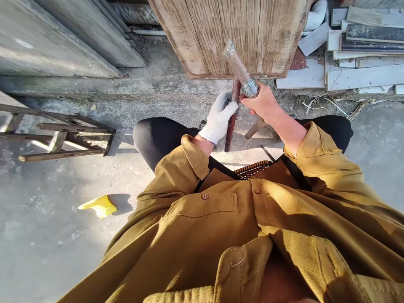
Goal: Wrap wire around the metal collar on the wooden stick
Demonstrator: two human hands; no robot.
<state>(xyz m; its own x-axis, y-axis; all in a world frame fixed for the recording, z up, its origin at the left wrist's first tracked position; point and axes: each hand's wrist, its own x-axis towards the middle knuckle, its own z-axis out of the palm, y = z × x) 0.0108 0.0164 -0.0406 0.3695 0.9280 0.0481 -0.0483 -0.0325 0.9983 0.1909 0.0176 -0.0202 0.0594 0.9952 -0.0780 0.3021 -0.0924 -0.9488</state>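
Now, between your knees (151, 135), your gloved left hand (220, 117) grips a dark reddish-brown stick (231, 128), while your bare right hand (265, 102) clasps a wire-wound rod (241, 70) overlapping the stick's upper end. Beyond both hands is a weathered wooden panel (208, 38), with stacked boards (362, 78) to its right.

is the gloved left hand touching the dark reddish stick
Touching. The head view shows the left hand closed around the dark reddish stick, which shows on both sides of the grip.
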